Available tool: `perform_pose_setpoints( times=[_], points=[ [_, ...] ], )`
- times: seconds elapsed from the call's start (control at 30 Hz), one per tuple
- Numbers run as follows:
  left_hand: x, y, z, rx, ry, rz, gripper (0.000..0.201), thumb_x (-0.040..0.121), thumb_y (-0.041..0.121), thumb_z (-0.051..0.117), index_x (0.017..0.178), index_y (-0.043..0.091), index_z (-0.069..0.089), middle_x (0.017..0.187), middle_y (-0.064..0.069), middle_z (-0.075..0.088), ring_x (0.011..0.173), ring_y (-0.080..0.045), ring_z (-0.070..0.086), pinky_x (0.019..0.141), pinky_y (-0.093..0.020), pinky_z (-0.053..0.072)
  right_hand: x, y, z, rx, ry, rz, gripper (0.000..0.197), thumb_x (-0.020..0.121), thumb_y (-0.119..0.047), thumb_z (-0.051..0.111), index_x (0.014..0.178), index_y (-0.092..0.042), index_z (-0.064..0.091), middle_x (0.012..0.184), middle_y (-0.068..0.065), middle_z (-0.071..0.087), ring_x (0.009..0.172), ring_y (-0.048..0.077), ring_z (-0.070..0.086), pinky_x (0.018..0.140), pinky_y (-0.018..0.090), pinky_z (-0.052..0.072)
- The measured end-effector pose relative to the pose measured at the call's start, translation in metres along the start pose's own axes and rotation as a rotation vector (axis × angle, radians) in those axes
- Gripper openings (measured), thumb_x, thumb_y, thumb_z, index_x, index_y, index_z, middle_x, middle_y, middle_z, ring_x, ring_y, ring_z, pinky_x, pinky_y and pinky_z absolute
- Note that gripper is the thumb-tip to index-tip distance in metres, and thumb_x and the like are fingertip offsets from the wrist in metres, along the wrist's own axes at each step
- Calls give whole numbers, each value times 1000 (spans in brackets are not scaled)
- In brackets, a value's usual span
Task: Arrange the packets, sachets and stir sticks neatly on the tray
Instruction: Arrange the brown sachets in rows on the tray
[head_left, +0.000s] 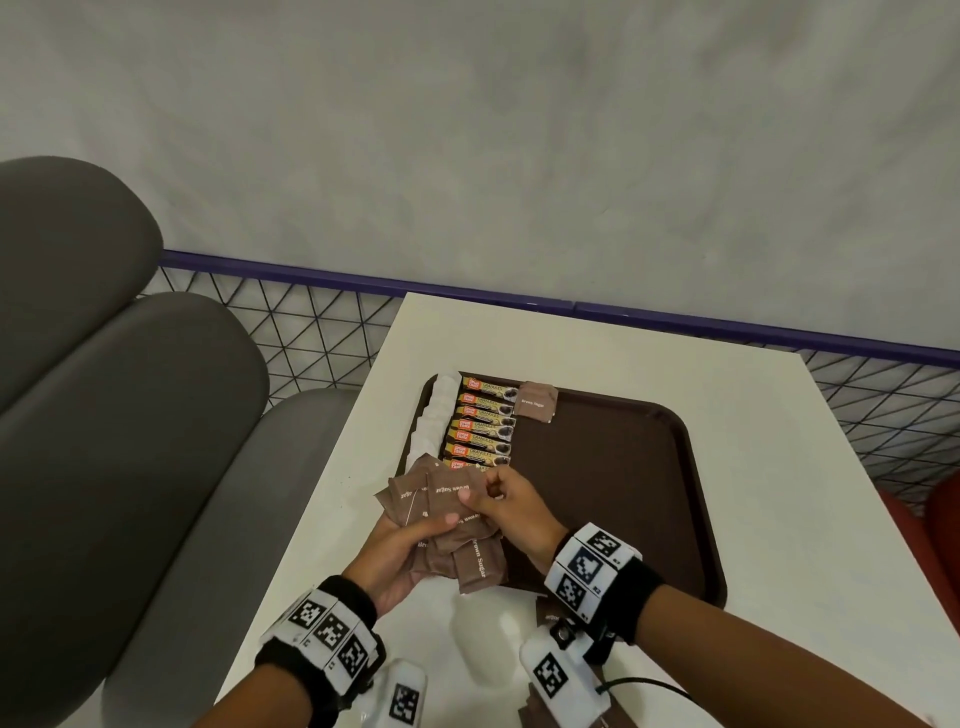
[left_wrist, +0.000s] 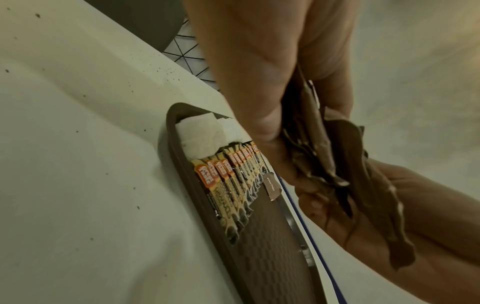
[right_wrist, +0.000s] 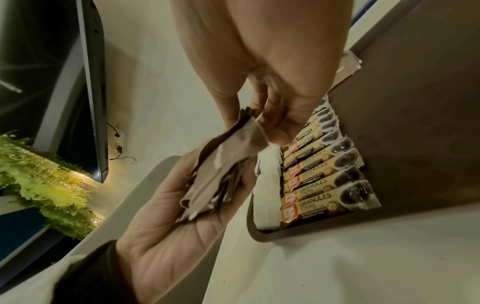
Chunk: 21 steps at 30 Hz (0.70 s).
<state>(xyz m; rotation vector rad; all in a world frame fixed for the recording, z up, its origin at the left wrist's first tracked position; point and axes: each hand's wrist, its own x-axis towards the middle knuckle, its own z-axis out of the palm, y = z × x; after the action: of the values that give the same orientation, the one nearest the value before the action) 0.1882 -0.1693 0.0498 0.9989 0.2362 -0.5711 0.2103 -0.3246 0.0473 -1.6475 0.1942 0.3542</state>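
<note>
A brown tray lies on the white table. Along its left side stand a column of white sachets and a row of several yellow coffee granule sticks. One brown sugar packet lies flat beside the top stick. My left hand grips a fanned bunch of brown sugar packets over the tray's near left corner, thumb on top. My right hand pinches the top packet of that bunch. In the right wrist view the bunch rests in the left palm.
The table has bare room right of the tray. More brown packets lie on the table near my right wrist. Grey seat cushions stand left of the table; a wire mesh rail runs behind it.
</note>
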Motion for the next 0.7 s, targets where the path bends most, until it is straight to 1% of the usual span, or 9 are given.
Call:
perform_pose_setpoints(
  times=[0.13, 0.23, 0.3, 0.37, 0.43, 0.53, 0.6, 0.63, 0.7],
  points=[
    [1, -1, -3, -23, 3, -19, 55, 71, -1, 70, 124, 3, 53, 113, -22, 66, 92, -32, 69, 68, -42, 59, 10, -5, -14, 137, 200, 1, 9, 86, -7, 59, 84, -12, 51, 95, 10, 61, 77, 16, 59, 64, 27, 49],
    [2, 0, -4, -9, 26, -10, 46, 71, 0, 66, 116, 5, 57, 105, -19, 70, 85, -30, 71, 64, -40, 59, 22, -13, -38, 378, 327, 2, 10, 89, -1, 53, 84, -8, 47, 103, 15, 58, 89, 24, 61, 76, 36, 55],
    [3, 2, -6, -3, 36, -2, 44, 69, 1, 64, 112, 7, 59, 101, -17, 71, 83, -28, 71, 63, -40, 59, 30, -18, -56, 441, 381, -6, 13, 89, 1, 50, 84, -8, 43, 102, 18, 58, 90, 30, 61, 77, 39, 55],
    [4, 3, -9, -1, 46, 5, 44, 69, 1, 64, 113, 7, 59, 102, -17, 71, 84, -29, 71, 64, -40, 59, 41, -20, -73, 394, 412, -7, 18, 88, 5, 48, 83, -9, 39, 93, 19, 60, 75, 29, 64, 64, 32, 54],
    [7, 4, -13, -2, 61, 9, 42, 71, 1, 64, 112, 8, 59, 104, -18, 71, 85, -29, 71, 65, -40, 59, 53, -18, -89, 228, 435, 12, 25, 84, 10, 49, 81, -12, 39, 86, 17, 62, 58, 18, 63, 47, 22, 48],
    [11, 8, -17, -17, 56, 14, 40, 72, 0, 62, 112, 9, 59, 105, -18, 70, 84, -29, 71, 63, -38, 59, 72, -11, -110, -38, 471, 53, 26, 78, 9, 60, 80, -13, 46, 77, 11, 64, 45, 8, 58, 37, 16, 39],
    [13, 10, -20, -23, 49, 16, 42, 71, 0, 63, 112, 8, 58, 104, -18, 71, 84, -29, 71, 63, -38, 59, 83, -10, -120, -164, 468, 71, 25, 73, 5, 69, 77, -15, 54, 76, 7, 65, 49, 8, 61, 42, 15, 46],
    [14, 11, -21, -25, 48, 16, 41, 71, -1, 62, 111, 8, 59, 103, -18, 71, 84, -29, 71, 63, -38, 59, 88, -10, -124, -234, 463, 81, 25, 70, 4, 72, 76, -15, 57, 80, 8, 66, 61, 13, 65, 53, 18, 52],
    [16, 12, -24, -30, 49, 16, 40, 71, -1, 62, 110, 8, 59, 104, -19, 71, 83, -30, 71, 63, -38, 59, 98, -11, -127, -390, 479, 81, 24, 70, 2, 72, 87, -11, 60, 90, 6, 63, 82, 21, 60, 70, 26, 49]
  ],
)
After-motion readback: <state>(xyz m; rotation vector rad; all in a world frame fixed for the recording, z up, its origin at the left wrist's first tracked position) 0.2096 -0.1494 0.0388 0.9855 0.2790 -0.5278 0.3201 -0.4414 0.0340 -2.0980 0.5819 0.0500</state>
